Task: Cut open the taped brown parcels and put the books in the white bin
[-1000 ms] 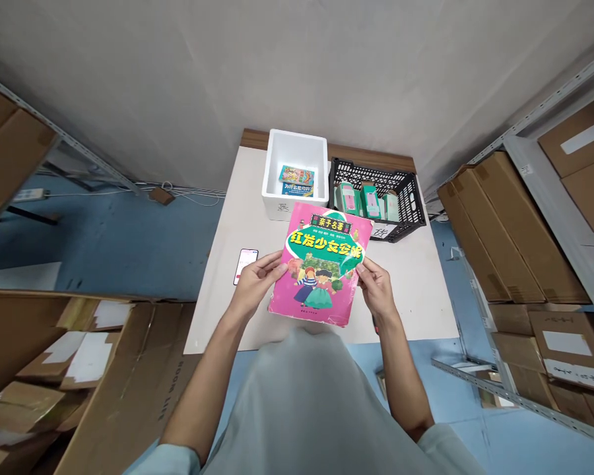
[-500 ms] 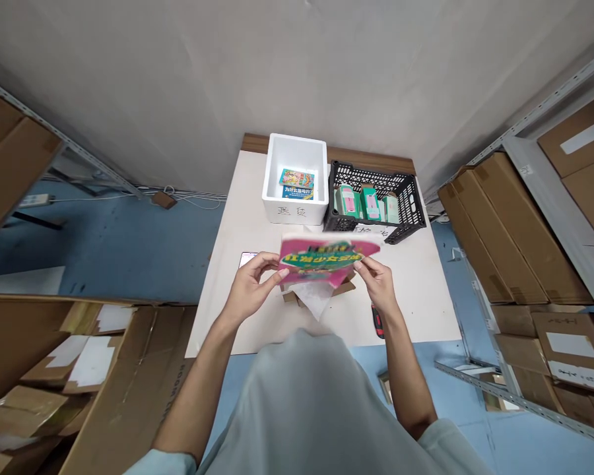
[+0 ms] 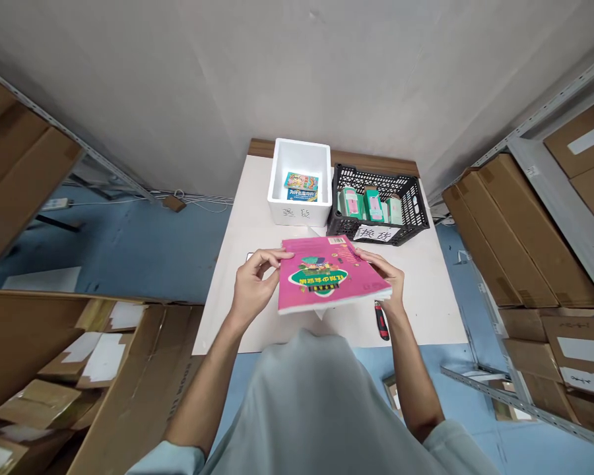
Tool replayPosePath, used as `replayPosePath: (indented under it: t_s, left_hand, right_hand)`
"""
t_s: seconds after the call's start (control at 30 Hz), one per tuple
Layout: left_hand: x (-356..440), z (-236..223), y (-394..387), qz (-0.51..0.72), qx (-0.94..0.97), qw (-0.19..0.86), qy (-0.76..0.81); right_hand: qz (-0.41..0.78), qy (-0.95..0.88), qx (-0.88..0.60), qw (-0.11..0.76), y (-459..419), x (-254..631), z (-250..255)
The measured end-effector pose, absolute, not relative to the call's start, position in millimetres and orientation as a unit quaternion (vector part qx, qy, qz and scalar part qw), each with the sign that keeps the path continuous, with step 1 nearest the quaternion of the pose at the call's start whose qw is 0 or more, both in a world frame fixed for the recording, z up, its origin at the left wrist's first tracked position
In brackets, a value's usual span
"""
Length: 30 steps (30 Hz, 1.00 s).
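Note:
Between my two hands is a pink book (image 3: 309, 289) with a green oval title patch and a barcode at its far edge. My left hand (image 3: 258, 280) grips its left edge, thumb on top of the cover. At the right edge my right hand (image 3: 387, 277) holds it, the fingers partly behind the book. White paper (image 3: 321, 313) shows a little from under the book; most of it is hidden. A red and black utility knife (image 3: 381, 321) lies on the table next to my right hand.
A white foam box (image 3: 299, 212) with colourful books (image 3: 301, 182) stands at the table's back. Right of it sits a black plastic crate (image 3: 336, 221) holding several green boxes (image 3: 374, 206). Shelves of cartons (image 3: 529, 231) flank the right; a large open carton (image 3: 143, 349) is at left.
The pink book has been tilted so its cover now lies flatter, facing up, with the page edge toward me. Both hands keep hold of it, and the cardboard under it is now covered.

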<state>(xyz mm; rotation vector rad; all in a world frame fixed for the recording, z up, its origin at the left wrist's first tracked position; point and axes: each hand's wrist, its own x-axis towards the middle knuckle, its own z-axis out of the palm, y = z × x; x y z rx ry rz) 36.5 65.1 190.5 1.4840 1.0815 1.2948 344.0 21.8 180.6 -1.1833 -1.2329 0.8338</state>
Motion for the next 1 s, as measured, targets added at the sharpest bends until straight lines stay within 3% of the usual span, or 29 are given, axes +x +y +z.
replayPosePath:
  t_s: [0.2,0.4,0.57,1.0]
  left_hand:
    - [35.6,198.0,62.8,0.469,0.612,0.455,0.446]
    - [27.9,203.2,58.0,0.386,0.597,0.525,0.468]
    - [30.8,204.1,57.7,0.409,0.538,0.582,0.452]
    - [47.9,193.9,64.2,0.412,0.467,0.572,0.534]
  right_hand:
    - [0.348,-0.439,-0.565,0.605,17.9,341.9,173.1]
    - [0.391,-0.489,-0.56,0.543,9.2,350.8,186.6]
    - [0.442,-0.454,-0.543,0.551,8.3,350.2,188.4]
    - [0.481,-0.377,-0.61,0.505,15.1,321.4,188.0]
